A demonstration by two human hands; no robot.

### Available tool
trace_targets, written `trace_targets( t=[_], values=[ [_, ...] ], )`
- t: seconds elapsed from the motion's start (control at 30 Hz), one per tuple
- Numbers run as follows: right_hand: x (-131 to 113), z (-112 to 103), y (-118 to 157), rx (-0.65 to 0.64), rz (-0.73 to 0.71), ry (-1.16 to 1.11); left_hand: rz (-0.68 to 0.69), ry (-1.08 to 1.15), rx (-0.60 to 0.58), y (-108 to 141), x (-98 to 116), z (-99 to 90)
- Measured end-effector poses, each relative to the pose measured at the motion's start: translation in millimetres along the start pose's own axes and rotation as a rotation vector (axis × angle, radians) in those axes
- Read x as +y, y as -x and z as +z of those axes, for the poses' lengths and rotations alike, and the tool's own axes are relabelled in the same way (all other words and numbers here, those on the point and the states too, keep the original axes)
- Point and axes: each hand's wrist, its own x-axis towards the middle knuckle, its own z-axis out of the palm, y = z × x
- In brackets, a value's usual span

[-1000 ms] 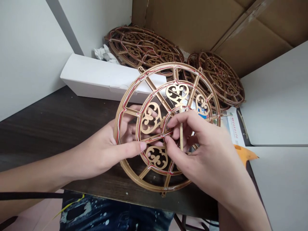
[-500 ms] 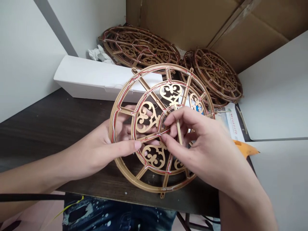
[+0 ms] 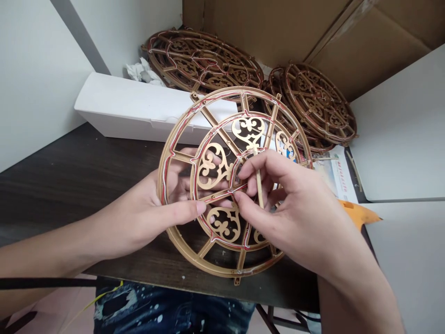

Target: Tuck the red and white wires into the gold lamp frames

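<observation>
A round gold openwork frame (image 3: 167, 181) with spokes, rings and scrolled ornaments is held up over the desk. Red and white wires (image 3: 208, 134) run in the channels of its rings and spokes. My left hand (image 3: 153, 208) grips the frame's left side, thumb on a spoke in front and fingers behind. My right hand (image 3: 292, 204) is at the hub, thumb and index finger closing near the wires on the inner ring. A thin wooden stick (image 3: 259, 188) is tucked in the right hand, pointing up and down. What the right fingertips pinch is hidden.
Behind stand stacks of similar wired frames, one at the back left (image 3: 205, 60) and another at the back right (image 3: 320, 102). A long white box (image 3: 139, 104) lies on the dark desk (image 3: 62, 185). Crumpled tissue (image 3: 142, 72), printed paper (image 3: 339, 174) and an orange object (image 3: 361, 214) are nearby.
The camera view has shifted slightly. Both hands keep nearly the same hold on the frame, with the right fingers still at the hub.
</observation>
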Motion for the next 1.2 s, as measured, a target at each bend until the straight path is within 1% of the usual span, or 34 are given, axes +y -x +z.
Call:
trace_targets(
  t=[0.2, 0.63, 0.77, 1.0, 1.13, 1.2],
  values=[
    [1.8, 0.7, -1.5, -0.012, 0.001, 0.005, -0.006, -0.072, 0.058, -3.1, -4.5, -3.9],
    [3.0, -4.1, -5.9, -0.079, 0.054, -0.065, -0.023, -0.051, 0.04, -5.2, -4.1, -4.0],
    [2.4, -4.7, -5.2, -0.072, 0.051, -0.061, -0.039, -0.064, 0.01, -5.2, -3.6, -4.5],
    [3.2, -2.7, -5.4, -0.065, 0.037, -0.033, -0.021, -0.093, 0.0, -2.0, -3.0, -5.6],
    [3.4, -2.2, -6.2, -0.069, 0.049, -0.033, -0.036, -0.058, 0.018, -1.9, -3.8, -3.9],
    [3.3, -2.3, -6.3, -0.072, 0.057, -0.037, -0.026, -0.041, 0.007, -1.5, -4.1, -3.6]
  ],
)
